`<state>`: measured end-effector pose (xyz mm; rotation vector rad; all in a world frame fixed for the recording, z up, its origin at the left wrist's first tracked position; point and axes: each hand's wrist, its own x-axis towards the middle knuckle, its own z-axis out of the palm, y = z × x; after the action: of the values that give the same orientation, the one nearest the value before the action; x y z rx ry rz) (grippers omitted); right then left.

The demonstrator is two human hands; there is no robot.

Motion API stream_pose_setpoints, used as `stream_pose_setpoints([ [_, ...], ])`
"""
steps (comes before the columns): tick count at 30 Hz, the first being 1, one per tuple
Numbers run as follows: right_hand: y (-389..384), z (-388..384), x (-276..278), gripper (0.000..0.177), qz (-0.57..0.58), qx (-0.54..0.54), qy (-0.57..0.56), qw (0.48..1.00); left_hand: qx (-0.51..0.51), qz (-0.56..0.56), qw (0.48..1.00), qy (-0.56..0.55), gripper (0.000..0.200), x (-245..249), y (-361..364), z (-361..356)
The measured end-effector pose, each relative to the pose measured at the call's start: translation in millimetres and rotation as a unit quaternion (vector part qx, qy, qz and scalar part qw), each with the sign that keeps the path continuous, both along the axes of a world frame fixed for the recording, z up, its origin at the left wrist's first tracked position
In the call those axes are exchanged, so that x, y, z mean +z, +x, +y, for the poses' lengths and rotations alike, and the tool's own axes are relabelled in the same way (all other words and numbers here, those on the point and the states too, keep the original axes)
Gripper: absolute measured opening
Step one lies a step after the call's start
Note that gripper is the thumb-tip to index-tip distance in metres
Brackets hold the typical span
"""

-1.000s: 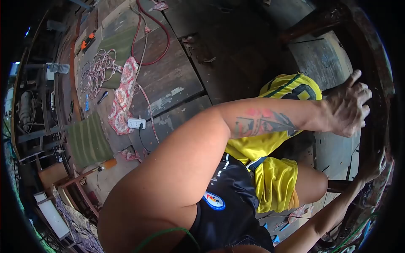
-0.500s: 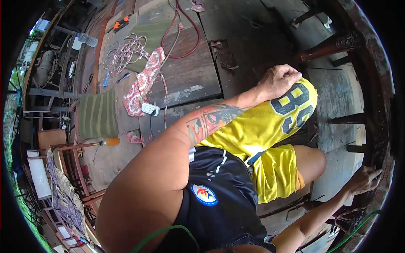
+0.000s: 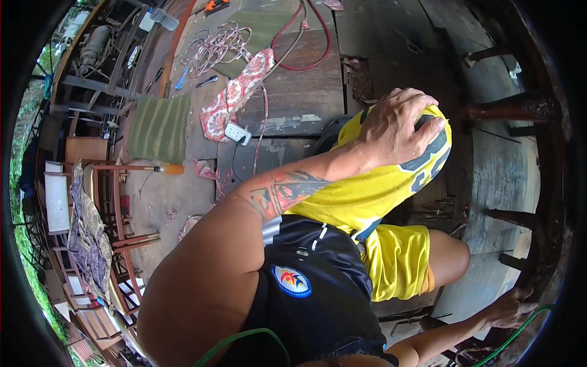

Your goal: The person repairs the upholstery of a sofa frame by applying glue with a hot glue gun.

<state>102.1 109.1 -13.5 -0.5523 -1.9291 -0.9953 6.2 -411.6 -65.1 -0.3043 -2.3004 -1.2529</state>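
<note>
My left hand [image 3: 400,125] lies over my raised knee, its fingers spread on the yellow shorts [image 3: 342,189] with dark numerals. Nothing shows in that hand. At the lower right, my right hand [image 3: 509,309] is against the dark wooden frame [image 3: 553,244] of a piece of furniture. Its fingers are bent and close together; what they hold, if anything, is hidden in shadow. Several wooden legs stick out from this frame, among them a thick carved leg [image 3: 513,111]. A green cord [image 3: 520,333] crosses in front near the right hand.
On the plank floor lie a patterned cloth strip [image 3: 235,92], a white power outlet [image 3: 238,134], a tangled rope [image 3: 220,49], a red hose [image 3: 329,43] and a green striped mat [image 3: 159,128]. An orange-handled tool [image 3: 170,169] and wooden chairs [image 3: 116,208] are at left.
My left hand has gone from curled fingers to lying spread over the knee. My right hand has moved lower along the wooden frame. The view has shifted a little.
</note>
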Motion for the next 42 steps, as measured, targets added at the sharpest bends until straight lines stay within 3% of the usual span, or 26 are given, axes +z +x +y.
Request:
stream_pose_setpoints([
  [15, -10.8, -47.8, -1.0, 0.041, 0.039, 0.109, -0.052, 0.992, 0.131, -0.016, 0.991, -0.024, 0.033, -31.1, -17.2, -60.0],
  [18, -14.7, -35.8, -2.2, 0.039, 0.050, 0.108, -0.018, 0.993, 0.110, -0.014, 0.994, -0.007, 0.034, -27.7, -15.8, -67.6],
  [21, 9.7, -28.0, -1.0, 0.037, 0.070, 0.039, 0.041, 0.996, 0.070, -0.042, 0.997, 0.008, 0.035, -32.6, -17.8, -76.2],
  [23, 10.6, -32.7, 0.7, 0.041, 0.061, 0.029, 0.010, 0.998, 0.069, -0.096, 0.992, 0.041, 0.035, -27.0, -19.1, -80.3],
  [26, 8.5, -49.6, 3.8, 0.048, 0.069, 0.057, -0.034, 0.995, 0.052, -0.076, 0.996, 0.015, 0.033, -21.2, -16.8, -94.3],
  [27, 8.3, -53.7, 2.1, 0.054, 0.076, 0.080, -0.078, 0.991, 0.031, -0.095, 0.995, -0.019, 0.033, -7.1, -17.5, -102.0],
  [29, 11.2, -57.6, 1.7, 0.065, 0.082, 0.112, -0.160, 0.977, -0.038, -0.180, 0.982, 0.028, 0.032, 26.8, -21.9, -115.9],
  [32, 17.9, -55.3, 0.7, 0.070, 0.069, 0.113, -0.167, 0.977, -0.145, -0.223, 0.963, 0.050, 0.041, 31.7, -43.9, -144.3],
  [35, 8.0, -50.1, -4.7, 0.071, 0.087, 0.115, -0.156, 0.977, -0.141, -0.246, 0.955, -0.090, 0.031, 23.0, -46.9, -110.4],
  [37, 10.4, -46.5, -2.4, 0.072, 0.081, 0.102, -0.142, 0.981, -0.150, -0.126, 0.918, -0.346, 0.024, 6.9, -48.0, -102.7],
  [41, 10.6, -48.8, -2.7, 0.076, 0.065, 0.071, -0.168, 0.981, -0.156, -0.206, 0.891, -0.372, 0.028, 8.9, -58.4, -92.8],
  [42, 11.7, -51.1, -4.0, 0.076, 0.050, 0.031, -0.176, 0.983, -0.214, -0.144, 0.874, -0.412, 0.028, 20.8, -64.3, -80.4],
])
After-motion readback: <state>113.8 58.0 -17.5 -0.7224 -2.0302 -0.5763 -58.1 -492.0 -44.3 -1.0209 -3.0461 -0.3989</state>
